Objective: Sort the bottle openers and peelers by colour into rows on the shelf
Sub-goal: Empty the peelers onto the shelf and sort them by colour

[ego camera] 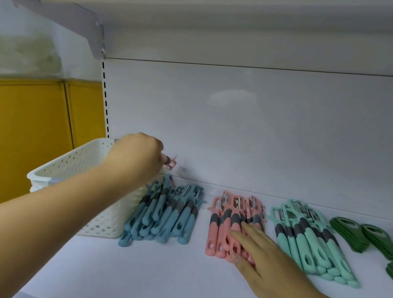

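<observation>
White shelf (pixel 170 285): left hand (pixel 135 157) grips pink peeler (pixel 170 164), right hand (pixel 266 269) flat on pink row (pixel 223 229).

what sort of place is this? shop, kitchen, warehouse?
Probably a shop or its stockroom: a white display shelf with a slotted upright, stacks of identical blue peelers, pink peelers and mint peelers, and a perforated white basket beside them.

You cannot read any words or numbers here. The pink plastic peelers (pixel 218 231), the white plastic basket with holes (pixel 73 163) and the white shelf (pixel 170 285) show none.
</observation>
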